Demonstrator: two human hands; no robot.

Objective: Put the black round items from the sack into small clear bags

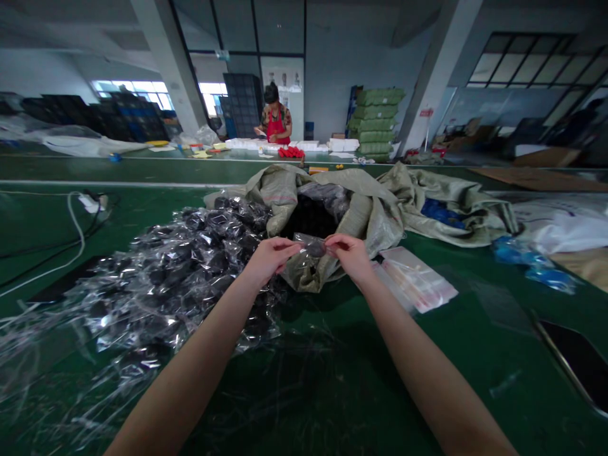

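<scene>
Between my two hands a small clear plastic bag [313, 246] with a dark rounded item inside is stretched level. My left hand [272, 258] pinches its left end, and my right hand [349, 253] pinches the right end. Just behind them a greenish woven sack [370, 215] lies with its mouth toward me, dark items inside it. Left of my hands a large heap of dark items in clear bags [190, 272] spreads over the green table [304, 392]. A stack of flat clear bags [418, 278] lies to the right of my right hand.
A phone [577, 361] rests at the right. Another woven sack [456, 215] holds something blue, with blue wrapped items [534, 263] nearby. Cables and a white plug [91, 202] lie at the left. A person in a red apron [275, 126] works at the far table.
</scene>
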